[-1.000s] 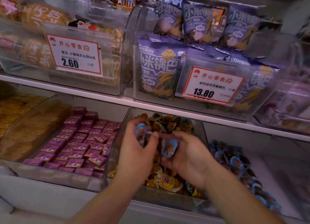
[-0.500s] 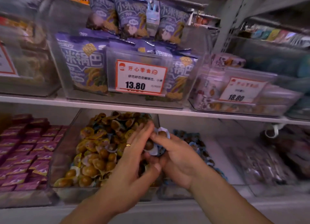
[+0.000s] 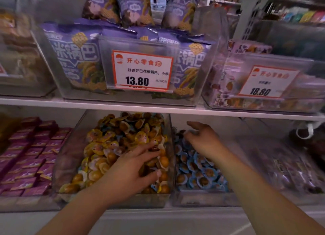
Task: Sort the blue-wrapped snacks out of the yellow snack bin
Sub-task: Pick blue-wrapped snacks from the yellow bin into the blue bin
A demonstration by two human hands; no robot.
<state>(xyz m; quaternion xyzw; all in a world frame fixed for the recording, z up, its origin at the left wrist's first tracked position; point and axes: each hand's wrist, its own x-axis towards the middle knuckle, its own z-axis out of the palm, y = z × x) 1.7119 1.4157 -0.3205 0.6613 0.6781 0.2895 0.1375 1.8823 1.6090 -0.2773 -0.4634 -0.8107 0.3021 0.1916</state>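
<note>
At lower centre, the left hand (image 3: 133, 166) rests with spread, lightly bent fingers (image 3: 151, 154) on the yellow-wrapped round snacks in the clear plastic yellow snack bin (image 3: 168, 146), probably searching for strays. Further right, the blurred right hand (image 3: 202, 139) hovers open above the blue-wrapped round snacks (image 3: 195, 171) in the neighbouring clear bin (image 3: 202, 197), likely releasing one

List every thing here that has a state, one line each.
Left hand: fingers spread, resting in the yellow snacks.
Right hand: over the blue snacks, blurred, grip unclear.
Yellow snack bin: heaped full, a few blue wrappers at the front.
Blue snack bin: partly filled.
13.80 price tag: upright on the purple-bag bin.
</note>
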